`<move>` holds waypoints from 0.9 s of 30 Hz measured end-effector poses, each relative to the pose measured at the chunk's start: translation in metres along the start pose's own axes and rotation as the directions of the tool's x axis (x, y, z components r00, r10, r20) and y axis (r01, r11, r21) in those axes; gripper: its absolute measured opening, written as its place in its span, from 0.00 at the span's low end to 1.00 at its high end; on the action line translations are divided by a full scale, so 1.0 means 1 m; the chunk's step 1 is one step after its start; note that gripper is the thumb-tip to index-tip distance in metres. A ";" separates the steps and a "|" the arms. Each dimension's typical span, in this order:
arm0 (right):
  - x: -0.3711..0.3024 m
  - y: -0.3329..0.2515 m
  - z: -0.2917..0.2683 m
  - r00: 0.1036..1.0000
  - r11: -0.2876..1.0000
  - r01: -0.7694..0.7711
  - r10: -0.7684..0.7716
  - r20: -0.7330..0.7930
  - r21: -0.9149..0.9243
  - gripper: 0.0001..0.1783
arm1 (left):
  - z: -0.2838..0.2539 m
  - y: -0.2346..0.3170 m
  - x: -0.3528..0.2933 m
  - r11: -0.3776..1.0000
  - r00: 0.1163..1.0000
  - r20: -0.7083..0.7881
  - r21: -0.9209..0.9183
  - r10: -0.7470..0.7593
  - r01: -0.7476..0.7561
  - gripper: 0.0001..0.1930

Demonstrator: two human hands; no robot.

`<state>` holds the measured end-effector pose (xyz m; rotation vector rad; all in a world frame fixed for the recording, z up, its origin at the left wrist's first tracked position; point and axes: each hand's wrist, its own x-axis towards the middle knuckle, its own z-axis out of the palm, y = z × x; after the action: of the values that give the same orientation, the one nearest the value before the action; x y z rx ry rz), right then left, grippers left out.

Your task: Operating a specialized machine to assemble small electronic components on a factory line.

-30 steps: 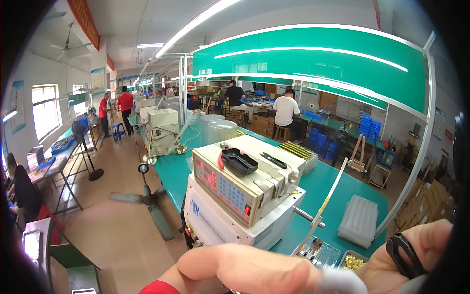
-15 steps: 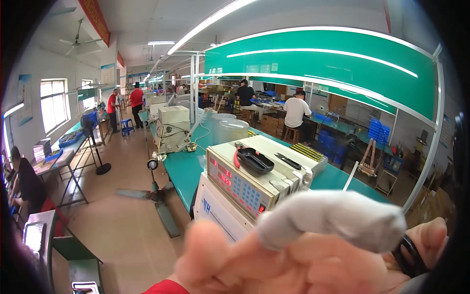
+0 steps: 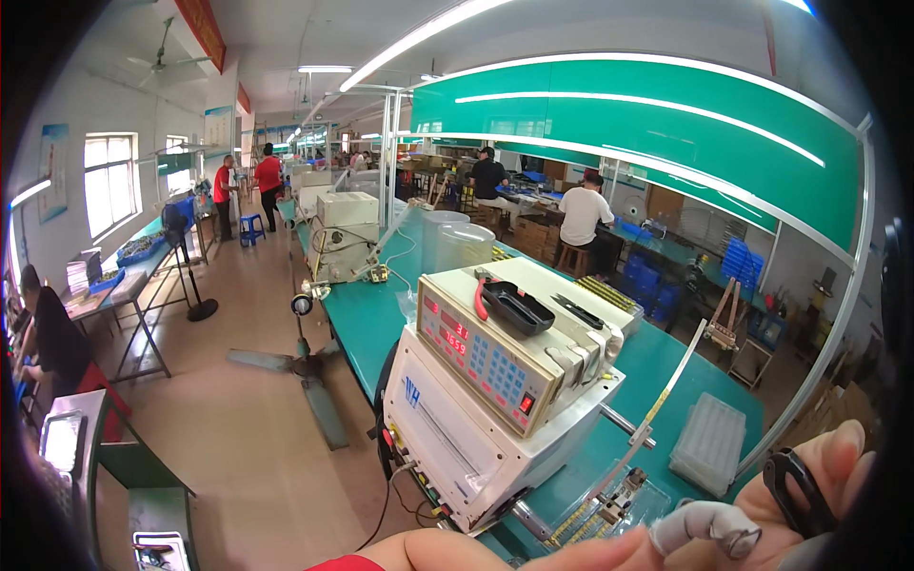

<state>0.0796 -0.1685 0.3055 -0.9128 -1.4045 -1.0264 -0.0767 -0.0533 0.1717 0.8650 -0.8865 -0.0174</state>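
Observation:
My left hand (image 3: 700, 533) reaches in from a red sleeve at the lower edge, a pale grey finger cover on one bent finger. Its fingers are curled close to my right hand, and what they hold, if anything, is hidden. At the lower right edge my right hand (image 3: 843, 466) is closed around a black, curved, handle-like object (image 3: 800, 490), whose kind I cannot make out. Just beyond my hands stands a white bench machine (image 3: 466, 428) with a control box (image 3: 486, 357) showing red digits and blue keys. A metal guide (image 3: 609, 504) with a yellowish strip of small parts extends from it.
On the control box lie a black tray (image 3: 519, 309), red-handled pliers (image 3: 481, 297) and black tweezers (image 3: 578, 312). A clear plastic box (image 3: 709, 438) sits on the green bench (image 3: 357, 328). A fan (image 3: 303, 366) stands left of the bench; several people work farther off.
My left hand has dropped down and to the right, away from the front of the machine, uncovering its lower body and guide. The view has shifted slightly. The black object stays in my right hand.

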 end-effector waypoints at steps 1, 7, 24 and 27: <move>-0.001 0.000 0.001 1.000 1.000 -0.008 0.008 0.005 -0.004 0.11 | 0.003 -0.005 -0.001 1.000 1.000 0.003 -0.021 -0.005 0.005 0.36; -0.009 0.004 0.016 1.000 1.000 -0.026 0.026 -0.003 -0.013 0.11 | 0.014 -0.021 -0.007 0.994 0.998 0.041 -0.100 -0.044 0.048 0.35; -0.031 0.002 0.048 0.998 0.994 -0.064 0.066 0.016 -0.092 0.11 | 0.057 -0.048 -0.013 0.920 0.974 0.204 -0.355 -0.098 0.167 0.32; -0.040 0.002 0.044 0.998 0.983 -0.062 0.064 0.008 -0.174 0.11 | 0.062 -0.042 -0.017 0.879 0.950 0.290 -0.414 -0.120 0.237 0.31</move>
<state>0.0701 -0.1252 0.2660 -1.0868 -1.3034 -1.1096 -0.1168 -0.1158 0.1529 0.5138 -0.9883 -0.4908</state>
